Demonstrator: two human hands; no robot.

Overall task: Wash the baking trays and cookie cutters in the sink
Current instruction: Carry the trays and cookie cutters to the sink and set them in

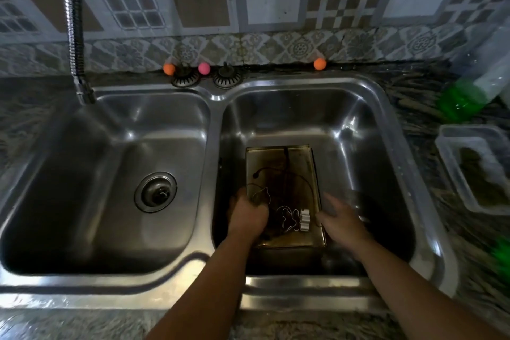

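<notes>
- The baking tray [281,174] lay flat in the right basin of the sink [386,107], long axis running from the person toward the wall.
- Cookie cutters [292,218] rested on its near end.
- The left hand [249,214] was curled over the tray's left edge; grasp unclear.
- The right hand [340,218] was released, fingers spread beside the right edge.

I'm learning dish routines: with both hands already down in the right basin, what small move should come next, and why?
Probably lift the cookie cutters out of the baking tray with the left hand. They lie loose on its stained floor, the left hand is already on them, and the right hand hovers open at the tray's edge.
</notes>
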